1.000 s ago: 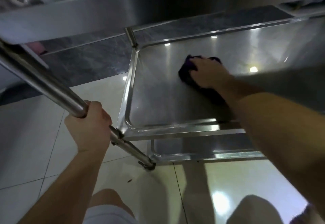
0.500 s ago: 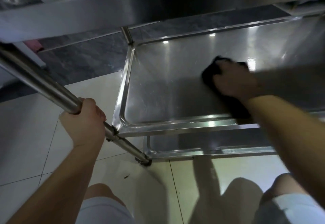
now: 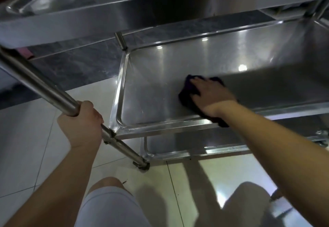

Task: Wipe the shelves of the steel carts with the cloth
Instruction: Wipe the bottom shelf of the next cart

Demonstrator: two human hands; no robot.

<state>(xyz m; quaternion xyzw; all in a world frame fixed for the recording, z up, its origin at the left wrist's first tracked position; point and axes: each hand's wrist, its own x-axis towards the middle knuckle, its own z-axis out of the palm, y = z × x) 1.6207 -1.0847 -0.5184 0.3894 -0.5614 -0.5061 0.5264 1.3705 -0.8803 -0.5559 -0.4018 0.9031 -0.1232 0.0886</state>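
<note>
A steel cart stands before me, and its middle shelf [image 3: 153, 91] is a shallow tray with a raised rim. On that shelf lies a dark purple cloth [image 3: 187, 91], near the front rim. My right hand [image 3: 210, 95] presses flat on the cloth with its fingers stretched out, and the cloth's tail trails over the front rim under my wrist. My left hand [image 3: 81, 121] grips the slanted steel leg tube [image 3: 44, 87] at the cart's near left corner. Above hangs the top shelf [image 3: 124, 4], and a lower shelf [image 3: 178, 146] shows beneath.
Pale floor tiles [image 3: 26, 137] lie under the cart, with a dark marbled strip [image 3: 76, 64] behind it. My knees in light shorts [image 3: 110, 207] are at the bottom. A castor [image 3: 322, 137] shows at the right edge.
My right hand slid the cloth right across the shelf, then back left and nearer the front rim. My left hand kept its hold on the leg tube.
</note>
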